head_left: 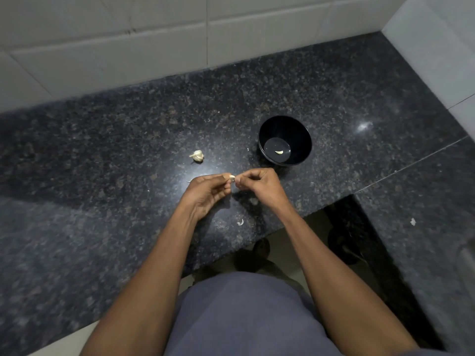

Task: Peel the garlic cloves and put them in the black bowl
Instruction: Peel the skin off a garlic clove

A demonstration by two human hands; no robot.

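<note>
Both hands meet over the dark granite bench (pixel 102 155): left hand (pixel 205 192) and right hand (pixel 259 185) each pinch a garlic clove (pixel 232 178) between curled fingers, so most of the clove is hidden (only a pale tip shows). Black bowl (pixel 284 140) sits just beyond the right hand, one peeled clove (pixel 278 152) inside. Rest of the garlic bulb (pixel 197 156) lies left of the bowl, apart from it. A skin scrap (pixel 240 222) lies near the bench edge. No readable writing anywhere.
</note>
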